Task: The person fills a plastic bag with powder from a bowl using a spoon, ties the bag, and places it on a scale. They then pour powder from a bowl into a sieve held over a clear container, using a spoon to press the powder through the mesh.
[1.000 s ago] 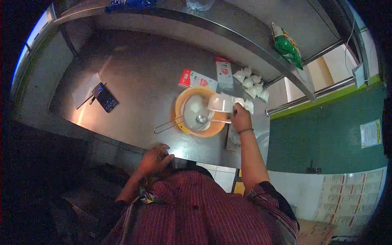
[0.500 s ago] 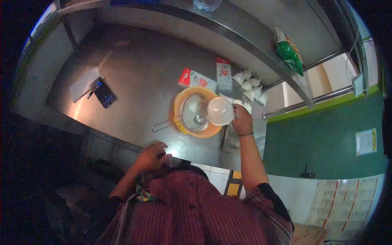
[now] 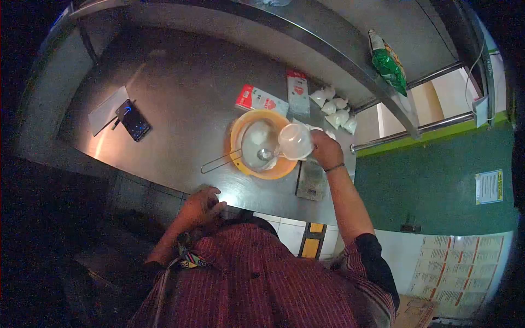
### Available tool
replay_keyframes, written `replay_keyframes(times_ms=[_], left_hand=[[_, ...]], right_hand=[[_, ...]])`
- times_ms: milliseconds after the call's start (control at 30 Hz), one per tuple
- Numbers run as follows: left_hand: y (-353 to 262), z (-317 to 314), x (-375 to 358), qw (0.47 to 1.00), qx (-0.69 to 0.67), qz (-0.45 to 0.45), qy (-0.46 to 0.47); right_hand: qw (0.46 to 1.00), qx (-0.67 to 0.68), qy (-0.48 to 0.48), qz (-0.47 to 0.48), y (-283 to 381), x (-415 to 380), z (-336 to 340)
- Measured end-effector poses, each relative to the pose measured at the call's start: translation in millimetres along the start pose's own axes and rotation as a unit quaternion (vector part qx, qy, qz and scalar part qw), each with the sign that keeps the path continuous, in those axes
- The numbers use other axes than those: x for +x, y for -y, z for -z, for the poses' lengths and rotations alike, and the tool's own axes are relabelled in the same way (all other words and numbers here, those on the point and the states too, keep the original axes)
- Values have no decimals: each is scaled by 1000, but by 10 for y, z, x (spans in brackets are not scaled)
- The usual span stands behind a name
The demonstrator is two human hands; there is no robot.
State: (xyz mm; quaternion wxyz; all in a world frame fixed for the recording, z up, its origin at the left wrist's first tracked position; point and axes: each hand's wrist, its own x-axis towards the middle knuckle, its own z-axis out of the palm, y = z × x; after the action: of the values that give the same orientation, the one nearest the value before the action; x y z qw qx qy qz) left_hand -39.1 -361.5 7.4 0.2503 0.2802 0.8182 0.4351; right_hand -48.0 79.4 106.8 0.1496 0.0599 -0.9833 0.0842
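While my right hand (image 3: 328, 150) is clamped on the right side of a clear plastic cup (image 3: 295, 141), the cup hangs over the right part of an orange basin (image 3: 279, 170) on a steel table (image 3: 175, 104). I seem to grip it from that side so my forearm stays off the basin's mouth; whether anything is in the cup, I cannot tell. Inside the basin sits a round sieve (image 3: 250, 146) with white powder (image 3: 261, 134) and a metal spoon (image 3: 264, 154) in it. Its wire handle juts past the left rim, away from my busy arm, and the basin probably serves to catch what passes the mesh. My left hand (image 3: 202, 206) rests by the table's near edge, thumb apart from loosely curled fingers, with nothing visible in it, perhaps to steady me. Partly under my right forearm lies a grey, flat scale (image 3: 310, 187), just right of the basin and likely kept there for easy reach. Beyond the basin are two red-and-white packs (image 3: 262, 100) and, to their right, a cluster of knotted white bags (image 3: 334, 112). Well off to the left, a lit phone (image 3: 134, 121) lies face up, where spills seem less likely to reach it.
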Motion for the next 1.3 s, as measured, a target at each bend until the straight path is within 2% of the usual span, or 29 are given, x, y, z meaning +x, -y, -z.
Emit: replay_keyframes(times_ms=[67, 100, 167, 200, 233, 267, 300, 333, 367, 433, 467, 533, 567, 633, 667, 700, 767, 833, 867, 900, 933, 967, 1033, 1133, 1167, 1233, 1267, 1300], left_hand=[[-64, 58, 24, 1000, 1, -2, 4], [-102, 74, 43, 999, -8, 29, 22], [-113, 54, 63, 997, -19, 61, 44], [-97, 36, 74, 997, -16, 59, 39], [-80, 27, 92, 998, -12, 56, 35], [-62, 11, 108, 998, -8, 52, 40], [-46, -15, 123, 998, -12, 48, 36], [-50, -38, 141, 998, -16, 42, 33], [-86, -49, 164, 998, -14, 36, 40], [-197, -83, 224, 997, -34, 35, 62], [-244, -132, 260, 997, -31, 30, 68], [-335, -266, 357, 993, -54, 5, 107], [-337, -404, 456, 992, -50, 2, 112], [-370, -726, 686, 981, -28, -89, 173], [-655, -882, 845, 974, -27, -136, 180], [-926, -1027, 999, 966, -30, -180, 184], [-862, -1638, 1375, 970, -74, -182, 140], [-1130, -1872, 1603, 980, -144, -115, 78], [-1175, -2086, 1749, 981, -138, -113, 82], [-1142, -2363, 1914, 932, -353, -62, 56], [-1179, -2488, 2012, 835, -550, -8, 25], [-1168, -2568, 2073, 839, -544, -6, 26], [-1163, -2715, 2167, 782, -617, 41, 76], [-1142, -2916, 2230, 764, -643, 44, 42], [-1088, -2952, 2268, 767, -639, 44, 40], [-966, -2963, 2356, 832, -550, -67, -33], [-1078, -2900, 2314, 835, -546, -65, -34], [-1186, -2821, 2254, 894, -410, -99, -153]], right_hand=[[992, -47, 73, -88, -21, -23, 13], [992, -49, 71, -93, -56, -56, 43], [972, -28, -33, -230, -109, -141, 108], [952, 55, -103, -283, -119, -206, 134], [951, 54, -105, -287, -143, -304, 124], [880, 245, -173, -368, -186, -443, 104], [764, 422, -235, -428, -224, -602, 91], [705, 481, -262, -451, -137, -715, 133], [703, 477, -269, -454, -183, -928, 69], [604, 518, -335, -504, -391, -1459, -183], [601, 516, -342, -506, -367, -1664, -167], [553, 532, -329, -551, -304, -2021, -126], [549, 531, -334, -552, -294, -2143, -105], [423, 554, -414, -585, -270, -2380, -73], [407, 558, -408, -597, -428, -2725, -150], [401, 559, -411, -598, -460, -2848, -165], [407, 584, -406, -573, -492, -3057, -178], [400, 567, -413, -590, -365, -3023, 13], [399, 548, -417, -606, -322, -3010, 88], [391, 550, -419, -608, -347, -3108, 85], [411, 553, -406, -601, -353, -3182, 129], [431, 556, -392, -593, -367, -3238, 157], [408, 547, -403, -610, -390, -3348, 226], [418, 566, -382, -599, -527, -3538, 272], [429, 583, -378, -578, -600, -3608, 274], [435, 602, -373, -556, -710, -3698, 258], [452, 598, -372, -547, -741, -3704, 303], [470, 594, -370, -537, -762, -3704, 348]])
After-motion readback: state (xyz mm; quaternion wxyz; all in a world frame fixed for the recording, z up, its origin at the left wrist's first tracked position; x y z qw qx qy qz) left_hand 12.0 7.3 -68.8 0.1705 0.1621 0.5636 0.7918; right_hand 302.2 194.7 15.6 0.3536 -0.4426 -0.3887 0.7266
